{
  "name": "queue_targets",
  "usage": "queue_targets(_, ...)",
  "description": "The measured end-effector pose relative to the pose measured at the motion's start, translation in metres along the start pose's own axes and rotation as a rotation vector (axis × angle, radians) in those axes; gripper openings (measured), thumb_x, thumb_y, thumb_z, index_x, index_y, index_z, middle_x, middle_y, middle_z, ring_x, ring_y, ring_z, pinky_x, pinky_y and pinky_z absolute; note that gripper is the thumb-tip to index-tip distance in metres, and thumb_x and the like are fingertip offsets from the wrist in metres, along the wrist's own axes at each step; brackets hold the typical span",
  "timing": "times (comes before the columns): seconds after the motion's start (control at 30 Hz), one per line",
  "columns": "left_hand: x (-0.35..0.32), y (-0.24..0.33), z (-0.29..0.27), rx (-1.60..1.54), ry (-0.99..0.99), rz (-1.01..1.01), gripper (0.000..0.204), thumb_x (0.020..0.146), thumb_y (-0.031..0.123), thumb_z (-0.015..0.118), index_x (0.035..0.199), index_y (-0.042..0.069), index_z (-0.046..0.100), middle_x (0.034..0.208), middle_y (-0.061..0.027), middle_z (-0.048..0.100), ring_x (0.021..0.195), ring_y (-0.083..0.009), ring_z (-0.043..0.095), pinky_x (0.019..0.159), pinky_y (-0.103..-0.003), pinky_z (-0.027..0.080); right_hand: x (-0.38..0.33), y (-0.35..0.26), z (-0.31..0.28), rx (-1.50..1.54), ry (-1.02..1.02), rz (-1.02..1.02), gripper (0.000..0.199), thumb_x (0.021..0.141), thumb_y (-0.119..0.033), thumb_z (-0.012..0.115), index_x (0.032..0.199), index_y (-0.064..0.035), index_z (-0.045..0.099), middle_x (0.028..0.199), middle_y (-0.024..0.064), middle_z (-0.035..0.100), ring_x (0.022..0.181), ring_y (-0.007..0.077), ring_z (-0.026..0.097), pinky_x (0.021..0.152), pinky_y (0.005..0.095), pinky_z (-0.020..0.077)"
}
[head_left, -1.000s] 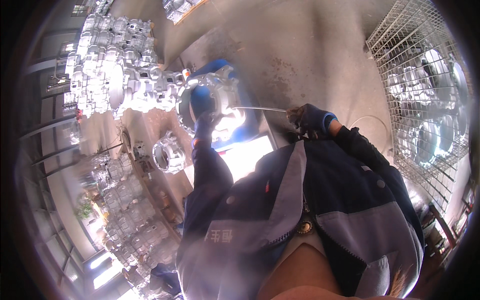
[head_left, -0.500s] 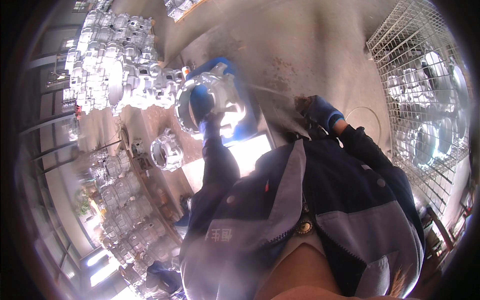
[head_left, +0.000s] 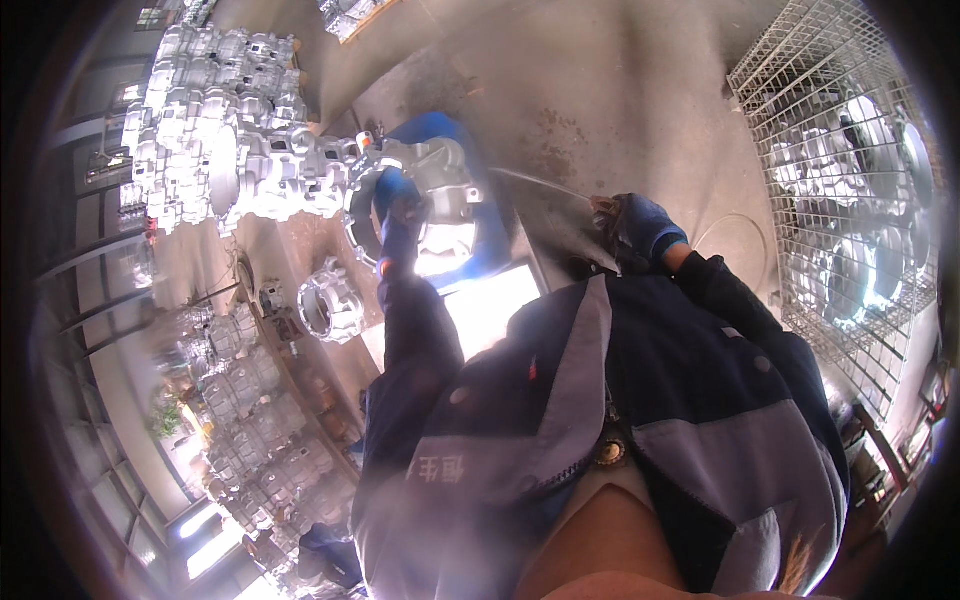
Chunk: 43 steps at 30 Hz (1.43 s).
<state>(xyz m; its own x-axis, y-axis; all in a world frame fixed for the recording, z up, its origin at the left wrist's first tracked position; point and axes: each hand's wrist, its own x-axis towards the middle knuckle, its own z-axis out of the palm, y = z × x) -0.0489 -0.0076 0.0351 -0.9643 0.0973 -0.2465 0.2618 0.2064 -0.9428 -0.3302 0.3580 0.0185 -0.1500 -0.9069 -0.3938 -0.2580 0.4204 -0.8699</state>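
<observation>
A silvery cast-metal housing (head_left: 455, 185) with a wide round flange rests on a blue support (head_left: 492, 225), left of centre. My left hand (head_left: 397, 192), in a blue glove, grips it at the round opening; some fingers are hidden against the metal. Out to the right, my gloved right hand (head_left: 645, 226) is closed around the brownish handle end of a thin, rod-like tool (head_left: 545, 183). The rod points left toward the housing, and its tip appears apart from it. Blur hides the tool's exact kind.
Many similar castings (head_left: 225, 130) are stacked at the far left. One ring-shaped housing (head_left: 332, 300) sits on the bench nearer me, with more castings (head_left: 250, 400) along the left. A wire cage (head_left: 860, 200) at right holds metal parts. A bright white surface (head_left: 495, 310) lies before me.
The housing has turned slightly, and my left hand has shifted a little left and up along its opening. My right hand stays nearly in place; the thin rod shows more clearly.
</observation>
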Motion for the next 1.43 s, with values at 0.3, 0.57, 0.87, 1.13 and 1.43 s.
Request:
queue_targets(0.3,0.005,0.025,-0.076,-1.646,-0.512,-1.192,0.049,0.077,0.052,0.07,0.091,0.005,0.067,0.09,-0.0182,0.067,0.088,-0.0372,0.063,0.075,-0.044,0.047,0.021,0.046,0.027,0.082,-0.017,-0.146,0.038,0.088,-0.01,0.056,0.125,-0.0025,0.058,0.093,0.0071,0.068,0.065,0.0157,0.065,0.057,0.0286,0.052)
queue_targets(0.57,0.015,0.028,-0.074,-1.754,-0.731,-1.264,0.064,0.072,0.059,0.063,0.107,0.005,0.066,0.102,-0.0195,0.067,0.1,-0.0354,0.062,0.089,-0.042,0.044,0.02,0.049,0.02,0.335,-0.103,0.232,0.051,0.072,-0.008,0.064,0.123,-0.0034,0.06,0.126,0.0112,0.061,0.11,0.0212,0.062,0.091,0.0249,0.0471)
queue_targets(0.87,0.006,0.052,-0.062,-1.667,-0.269,-1.141,0.043,0.081,0.046,0.068,0.101,0.007,0.066,0.09,-0.0149,0.068,0.085,-0.0296,0.065,0.074,-0.038,0.051,0.002,0.0,0.007,0.165,-0.034,-0.133,0.029,0.09,-0.014,0.056,0.117,-0.007,0.064,0.087,0.0047,0.069,0.071,0.0141,0.064,0.062,0.0293,0.0515)
queue_targets(1.13,-0.059,0.039,-0.131,-1.513,0.367,-2.661,0.048,0.09,0.017,0.061,0.132,-0.002,0.047,0.128,-0.0139,0.056,0.109,-0.0213,0.056,0.093,-0.031,0.045,-0.014,-0.123,-0.037,-0.666,0.054,-0.323,0.029,0.08,-0.037,0.07,0.093,-0.011,0.068,0.074,0.0145,0.065,0.07,0.0349,0.063,0.064,0.042,0.0491)
queue_targets(1.43,-0.12,0.181,-0.19,-1.554,-0.244,-3.068,0.053,0.085,0.016,0.067,0.131,0.0,0.046,0.122,-0.0161,0.053,0.105,-0.018,0.053,0.085,-0.024,0.047,0.112,-0.23,0.071,-0.841,-0.121,-0.453,0.049,0.085,-0.05,0.061,0.116,-0.0116,0.065,0.082,0.0207,0.066,0.078,0.0344,0.067,0.07,0.0435,0.0509)
